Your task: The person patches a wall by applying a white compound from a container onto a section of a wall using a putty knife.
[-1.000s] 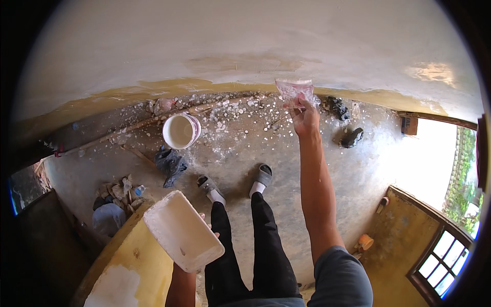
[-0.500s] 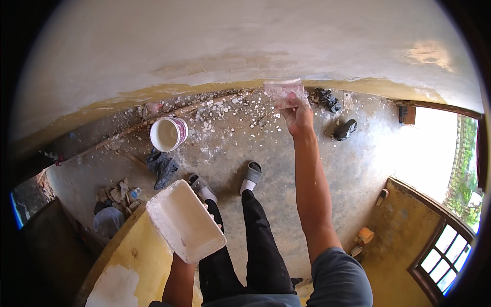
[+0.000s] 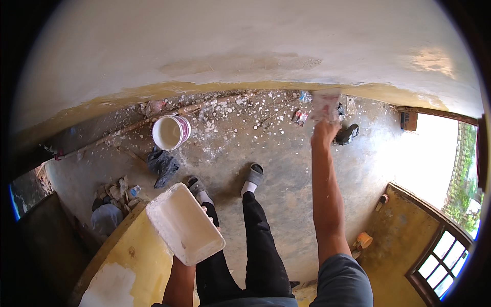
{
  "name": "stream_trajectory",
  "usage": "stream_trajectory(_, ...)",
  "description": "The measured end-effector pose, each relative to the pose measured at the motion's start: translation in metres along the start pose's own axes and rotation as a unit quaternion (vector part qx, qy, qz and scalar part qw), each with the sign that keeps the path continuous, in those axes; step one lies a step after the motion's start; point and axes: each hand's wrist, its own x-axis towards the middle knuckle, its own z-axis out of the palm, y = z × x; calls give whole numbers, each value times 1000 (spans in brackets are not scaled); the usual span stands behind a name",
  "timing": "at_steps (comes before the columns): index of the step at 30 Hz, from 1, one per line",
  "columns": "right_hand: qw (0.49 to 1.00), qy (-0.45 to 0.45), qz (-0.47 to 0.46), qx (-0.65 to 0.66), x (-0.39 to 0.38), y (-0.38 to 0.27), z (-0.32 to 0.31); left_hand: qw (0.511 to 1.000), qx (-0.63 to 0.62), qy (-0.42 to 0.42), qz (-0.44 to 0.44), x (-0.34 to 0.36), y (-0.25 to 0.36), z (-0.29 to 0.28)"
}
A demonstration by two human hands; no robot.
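Note:
A white rectangular plastic tub (image 3: pixel 185 225), smeared inside with pale putty, tilts in front of my left leg. My left hand (image 3: pixel 210 217) grips it from beneath and along its right side; only fingertips show past the rim. At the end of my outstretched right arm, my right hand (image 3: pixel 324 132) is closed on a flat, pale putty scraper (image 3: pixel 326 102), blurred by motion. The scraper is close to the lower part of the whitish wall (image 3: pixel 245 41); whether it touches cannot be made out. A bare yellow strip (image 3: pixel 204 88) runs along the wall's foot.
On the floor stand a white bucket (image 3: pixel 171 133) and crumpled black plastic bags (image 3: pixel 162 166), (image 3: pixel 348 134). White putty crumbs and a red packet (image 3: pixel 299 117) lie by the wall. A yellow low wall (image 3: pixel 138 250) is at lower left, a bright doorway (image 3: pixel 432 148) at right.
My right hand has swept rightward with the scraper, uncovering the red packet on the floor. The tub in my left hand has barely shifted.

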Motion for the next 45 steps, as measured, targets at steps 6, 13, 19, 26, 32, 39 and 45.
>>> stream_trajectory(6,963,97,-244,-69,73,18,54,1000,-9,-10,7,-31,37,-29)
stream_trajectory(13,974,41,-219,45,-68,13,227,997,-51,29,54,-90,104,-66)
stream_trajectory(19,969,-38,-203,137,-180,19,352,989,-95,82,76,-123,153,-96)
stream_trajectory(26,897,-264,165,315,-231,31,314,987,-101,60,105,-127,156,-88)
stream_trajectory(32,890,-209,185,359,-141,-13,272,989,-118,37,80,-107,134,-64)
stream_trajectory(39,908,-208,82,353,-170,-43,217,994,-77,15,79,-96,114,-55)
stream_trajectory(45,973,134,-186,39,-51,49,144,997,-52,-28,52,-96,111,-57)
